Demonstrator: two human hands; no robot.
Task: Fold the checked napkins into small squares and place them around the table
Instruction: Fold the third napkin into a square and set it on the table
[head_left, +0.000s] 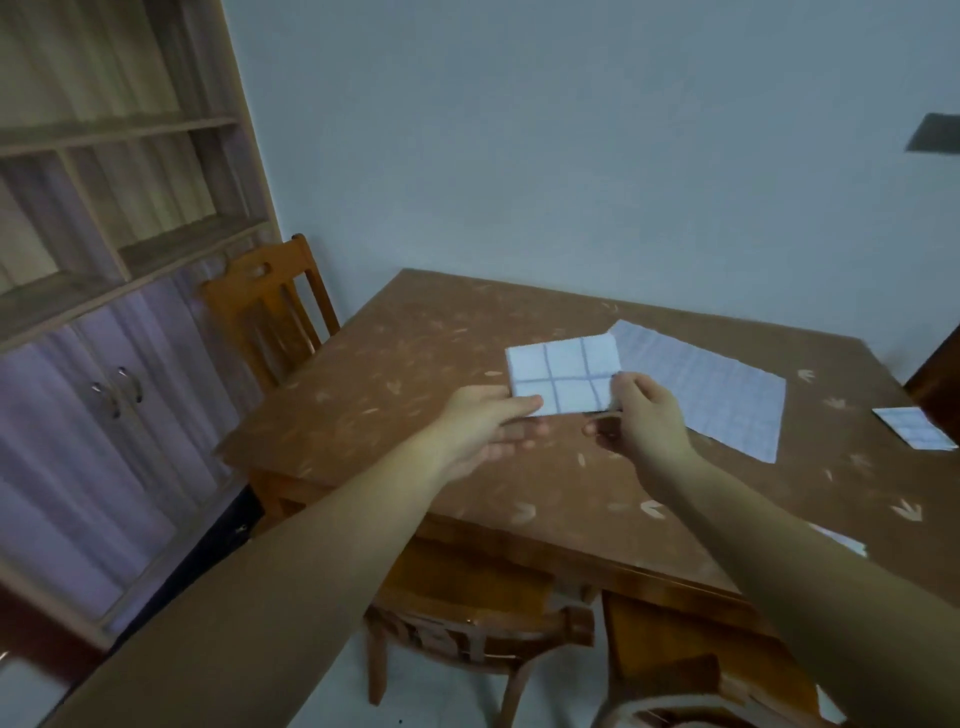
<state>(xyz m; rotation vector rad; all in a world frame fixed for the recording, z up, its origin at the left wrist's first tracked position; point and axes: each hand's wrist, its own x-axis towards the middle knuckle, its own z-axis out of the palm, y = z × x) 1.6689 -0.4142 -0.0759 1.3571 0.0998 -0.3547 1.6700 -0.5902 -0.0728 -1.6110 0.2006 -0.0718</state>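
A folded white napkin with blue check lines (563, 375) is held a little above the brown table (395, 374). My left hand (485, 426) pinches its near left corner, thumb on top. My right hand (641, 415) pinches its near right corner. An unfolded checked napkin (711, 389) lies flat on the table just right of the held one. A small folded napkin (914, 427) lies at the table's far right edge. Another folded napkin's corner (844, 541) shows behind my right forearm, near the front edge.
A wooden chair (265, 306) stands at the table's left side. A second chair (467, 613) is tucked under the front edge, and a third chair's back (670, 691) is lower right. A shelf and cabinet unit (104, 312) fills the left wall.
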